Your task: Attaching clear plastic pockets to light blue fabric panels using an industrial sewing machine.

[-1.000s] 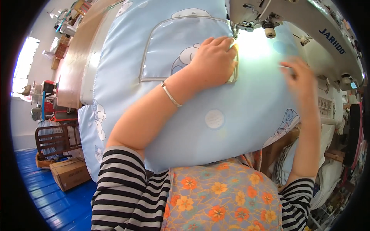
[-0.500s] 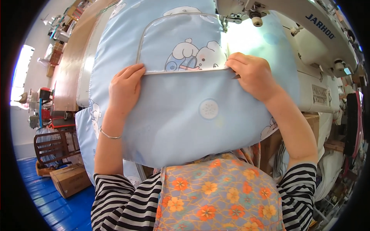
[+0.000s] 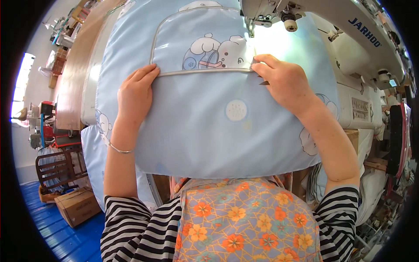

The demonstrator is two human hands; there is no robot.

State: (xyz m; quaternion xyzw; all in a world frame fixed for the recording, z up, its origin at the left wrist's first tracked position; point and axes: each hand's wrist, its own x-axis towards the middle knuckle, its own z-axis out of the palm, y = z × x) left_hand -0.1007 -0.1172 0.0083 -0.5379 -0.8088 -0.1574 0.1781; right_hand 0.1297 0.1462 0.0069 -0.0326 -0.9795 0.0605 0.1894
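Light blue printed fabric (image 3: 187, 122) spreads before me, with a rounded clear panel (image 3: 179, 37) edged in grey piping (image 3: 200, 72). My left hand (image 3: 136, 94) has its fingers together, gripping the panel's lower left corner; its thumb is hidden. At the lower right corner, my right hand (image 3: 283, 83) pinches the edge between thumb and forefinger. A dark pointed metal tip (image 3: 264, 83) juts from under the right fingers; the rest of that tool is hidden in the palm. Just beyond the right hand is the sewing machine's needle area (image 3: 251, 28), over the panel's right side.
The white sewing machine arm (image 3: 323, 13) crosses the upper right, with a bright light beneath it. A wooden tabletop (image 3: 78, 87) lies left. A cardboard box (image 3: 77, 206) and a brown chair (image 3: 59, 168) stand on the blue floor (image 3: 56, 236).
Both hands have shifted away from me and slightly left, carrying the fabric and panel toward the needle area. The fabric's near edge lies flatter and a bit farther from my apron.
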